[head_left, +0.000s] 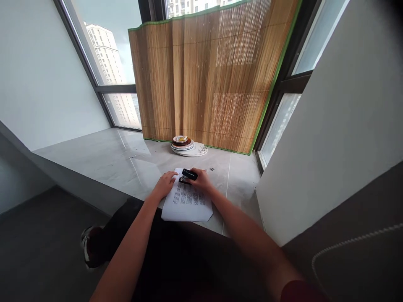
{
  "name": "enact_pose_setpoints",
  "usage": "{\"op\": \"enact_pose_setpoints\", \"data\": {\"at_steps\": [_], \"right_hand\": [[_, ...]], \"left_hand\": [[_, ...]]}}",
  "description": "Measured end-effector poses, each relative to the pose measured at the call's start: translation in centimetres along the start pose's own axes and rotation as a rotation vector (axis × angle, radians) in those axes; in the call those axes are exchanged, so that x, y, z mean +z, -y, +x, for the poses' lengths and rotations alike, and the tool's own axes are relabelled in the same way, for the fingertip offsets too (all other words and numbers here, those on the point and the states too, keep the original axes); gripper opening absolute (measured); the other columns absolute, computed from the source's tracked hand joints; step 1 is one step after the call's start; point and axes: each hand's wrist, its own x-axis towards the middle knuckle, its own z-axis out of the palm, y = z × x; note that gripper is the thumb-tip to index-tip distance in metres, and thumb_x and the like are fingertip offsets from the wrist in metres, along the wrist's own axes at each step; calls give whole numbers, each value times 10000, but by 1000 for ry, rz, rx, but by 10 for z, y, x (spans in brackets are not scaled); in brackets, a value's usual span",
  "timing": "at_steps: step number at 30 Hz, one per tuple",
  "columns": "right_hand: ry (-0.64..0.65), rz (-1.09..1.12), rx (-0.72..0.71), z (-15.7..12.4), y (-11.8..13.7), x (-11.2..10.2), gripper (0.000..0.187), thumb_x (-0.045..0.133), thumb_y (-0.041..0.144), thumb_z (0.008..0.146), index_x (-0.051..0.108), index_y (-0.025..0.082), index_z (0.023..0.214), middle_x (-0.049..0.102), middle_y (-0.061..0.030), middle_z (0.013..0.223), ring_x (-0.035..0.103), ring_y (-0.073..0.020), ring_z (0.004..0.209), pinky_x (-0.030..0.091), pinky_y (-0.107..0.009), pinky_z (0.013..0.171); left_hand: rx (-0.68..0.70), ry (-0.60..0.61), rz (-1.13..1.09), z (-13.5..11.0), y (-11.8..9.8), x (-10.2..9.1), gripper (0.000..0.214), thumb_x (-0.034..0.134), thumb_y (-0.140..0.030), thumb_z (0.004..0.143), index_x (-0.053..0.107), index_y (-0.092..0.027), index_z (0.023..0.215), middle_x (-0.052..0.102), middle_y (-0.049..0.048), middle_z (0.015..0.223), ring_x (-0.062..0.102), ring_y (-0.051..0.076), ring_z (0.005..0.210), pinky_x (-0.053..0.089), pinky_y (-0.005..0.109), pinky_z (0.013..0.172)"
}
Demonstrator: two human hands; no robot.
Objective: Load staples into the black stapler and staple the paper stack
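Note:
A small stack of printed white sheets (187, 202) lies on the grey stone sill, its near edge hanging over the ledge. My left hand (165, 183) rests flat on the stack's upper left corner, fingers stretched out. My right hand (200, 180) is closed round a black stapler (188, 175) at the top edge of the sheets, and the stapler's mouth sits over the paper.
A pile of plates (189, 147) with a small dish on top stands at the back against a bamboo blind (214, 79). A few tiny dark bits, perhaps staples (212, 169), lie to the right. A white wall (330, 126) closes the right side. My dark-trousered legs are below.

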Motion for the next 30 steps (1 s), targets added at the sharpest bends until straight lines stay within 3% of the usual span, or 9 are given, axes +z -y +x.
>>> {"op": "enact_pose_setpoints", "data": {"at_steps": [6, 12, 22, 30], "right_hand": [[80, -121, -52, -4, 9, 11, 224, 768, 349, 850, 647, 236, 1001, 737, -22, 962, 661, -207, 877, 411, -274, 726], [195, -230, -43, -6, 10, -1, 193, 733, 287, 861, 580, 215, 954, 719, -51, 950, 631, -209, 843, 372, -277, 701], [148, -140, -87, -6, 9, 5, 222, 745, 343, 886, 597, 229, 1005, 706, -14, 933, 631, -194, 846, 384, -266, 726], [144, -136, -96, -7, 13, 5, 199, 743, 313, 881, 607, 225, 998, 715, -21, 947, 636, -196, 849, 393, -266, 725]], "left_hand": [[13, 25, 21, -2, 5, 1, 376, 462, -60, 898, 688, -206, 1159, 673, 96, 1295, 596, 264, 1246, 448, 434, 1123], [28, 22, -14, -4, 3, -1, 375, 449, -32, 871, 710, -222, 1063, 698, 81, 1194, 626, 245, 1181, 464, 414, 1102], [26, 4, -42, -5, 7, 7, 372, 438, -96, 938, 684, -223, 1186, 642, 90, 1352, 567, 241, 1304, 423, 452, 1161], [8, 52, 11, -7, 3, 5, 330, 544, -149, 924, 711, -251, 1190, 648, 82, 1365, 577, 267, 1300, 429, 460, 1151]]}}
